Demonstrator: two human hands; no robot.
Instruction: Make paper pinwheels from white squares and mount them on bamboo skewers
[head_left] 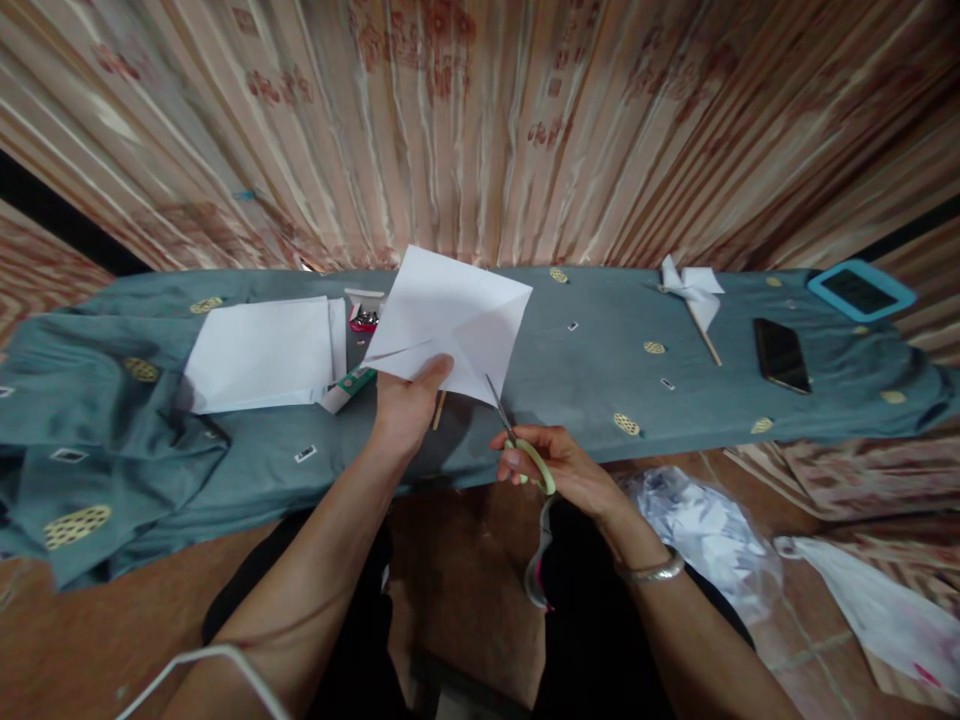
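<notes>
A square sheet of white paper (457, 300) is held up over the bench by my left hand (409, 400), thumb on top and the other fingers hidden beneath. A slit runs inward from the sheet's left corner. My right hand (555, 460) grips a pair of scissors (536, 465) with light green handles. Their blades meet the sheet near its lower right corner. Below the paper, part of a thin wooden stick (439, 410) shows on the cloth.
A stack of white paper (262, 355), a green-and-white box (349, 388) and an open box of small metal pieces (365, 315) lie left. Rightward are a paper pinwheel (697, 295), a phone (781, 354) and a blue-framed tablet (862, 290). A plastic bag of paper (701, 535) sits on the floor.
</notes>
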